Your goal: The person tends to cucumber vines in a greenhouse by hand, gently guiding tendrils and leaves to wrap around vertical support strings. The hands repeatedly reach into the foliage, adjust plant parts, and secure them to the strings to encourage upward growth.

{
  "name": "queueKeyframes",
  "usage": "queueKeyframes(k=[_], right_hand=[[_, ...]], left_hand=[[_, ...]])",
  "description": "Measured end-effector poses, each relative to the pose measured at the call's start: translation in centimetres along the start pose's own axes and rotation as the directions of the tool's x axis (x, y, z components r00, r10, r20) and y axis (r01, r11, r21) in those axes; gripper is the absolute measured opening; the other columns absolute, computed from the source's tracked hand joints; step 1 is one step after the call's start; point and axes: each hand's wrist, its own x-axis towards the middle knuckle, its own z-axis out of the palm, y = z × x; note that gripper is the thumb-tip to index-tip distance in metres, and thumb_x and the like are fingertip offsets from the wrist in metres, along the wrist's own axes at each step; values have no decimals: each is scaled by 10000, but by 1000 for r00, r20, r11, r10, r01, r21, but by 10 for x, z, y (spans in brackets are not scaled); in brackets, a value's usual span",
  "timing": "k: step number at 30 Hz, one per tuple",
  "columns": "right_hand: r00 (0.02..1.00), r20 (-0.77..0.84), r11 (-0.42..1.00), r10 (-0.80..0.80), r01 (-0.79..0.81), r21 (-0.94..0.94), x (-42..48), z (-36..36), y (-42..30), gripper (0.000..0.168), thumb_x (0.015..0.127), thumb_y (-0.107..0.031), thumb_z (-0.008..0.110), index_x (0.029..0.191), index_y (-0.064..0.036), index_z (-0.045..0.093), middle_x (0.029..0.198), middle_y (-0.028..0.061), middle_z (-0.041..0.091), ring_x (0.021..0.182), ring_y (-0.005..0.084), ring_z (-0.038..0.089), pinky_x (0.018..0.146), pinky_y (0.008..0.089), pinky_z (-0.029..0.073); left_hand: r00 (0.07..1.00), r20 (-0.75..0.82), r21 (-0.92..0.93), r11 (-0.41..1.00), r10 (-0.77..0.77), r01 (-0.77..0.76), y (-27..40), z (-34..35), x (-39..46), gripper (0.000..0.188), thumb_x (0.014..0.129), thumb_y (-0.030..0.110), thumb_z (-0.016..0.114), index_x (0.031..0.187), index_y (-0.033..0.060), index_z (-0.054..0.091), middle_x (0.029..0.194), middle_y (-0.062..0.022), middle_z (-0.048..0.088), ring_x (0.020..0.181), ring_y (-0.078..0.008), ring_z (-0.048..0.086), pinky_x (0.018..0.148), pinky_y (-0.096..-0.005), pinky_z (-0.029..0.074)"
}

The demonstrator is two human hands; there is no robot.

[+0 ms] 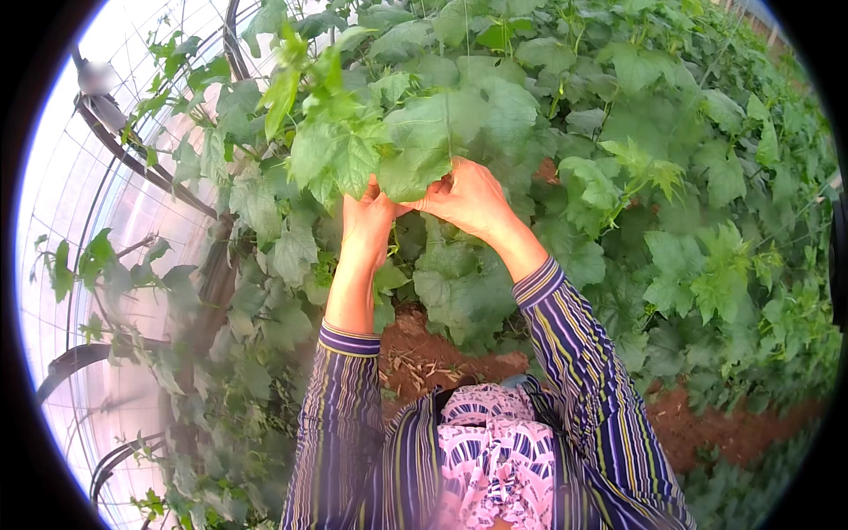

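Observation:
Both of my hands are raised together among the broad green leaves of a climbing vine plant. My left hand (pixel 369 215) has its fingers curled just under a lobed leaf (pixel 344 156), with the fingertips partly hidden by foliage. Close beside it, my right hand (pixel 467 199) pinches with thumb and forefinger at the lower edge of a large leaf (pixel 424 142); what lies between the fingers is hidden. The two thumbs almost meet. A thin vertical string (pixel 448 119) runs down through the leaves to my right hand.
Dense vines (pixel 689 172) fill the right side. At the left, a translucent plastic greenhouse wall (pixel 132 225) stands behind netting and dark curved supports (pixel 126 156). Reddish-brown soil (pixel 424 351) with dry plant scraps lies below my hands.

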Motion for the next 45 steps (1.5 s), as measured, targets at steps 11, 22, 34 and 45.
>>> queueKeyframes(k=[11, 22, 34, 45], right_hand=[[956, 287, 874, 64, -193, 446, 11, -12, 16, 251, 804, -259, 677, 820, -13, 627, 711, 16, 591, 644, 103, 538, 609, 265, 441], [923, 374, 833, 94, -278, 478, 10, -27, 16, 216, 813, -152, 631, 951, 14, 618, 816, 52, 622, 696, 105, 549, 680, 232, 437], [982, 136, 990, 134, -128, -51, -2, -29, 19, 248, 742, -246, 690, 815, -18, 626, 608, 35, 532, 562, 93, 459, 541, 287, 393], [997, 78, 970, 22, -40, 239, -2, -31, 37, 184, 771, -128, 618, 686, 26, 565, 575, -23, 441, 535, 57, 365, 486, 263, 330]], left_hand=[[988, 131, 108, 990, 82, -96, 20, 0, 10, 193, 842, 99, 534, 1011, 86, 624, 843, 49, 610, 671, -23, 462, 578, -198, 361], [995, 89, 25, 999, -39, 37, 37, 12, 12, 189, 873, 90, 509, 1038, 73, 598, 813, 43, 607, 623, -12, 503, 530, -149, 411], [963, 251, -52, 992, -100, 116, 33, 5, 18, 92, 850, 42, 537, 932, 50, 575, 773, 22, 541, 608, -54, 455, 541, -176, 373], [929, 342, -218, 950, -141, 224, 48, 12, 21, 252, 847, 180, 554, 1036, 12, 557, 831, -3, 542, 654, -73, 466, 550, -188, 383]])
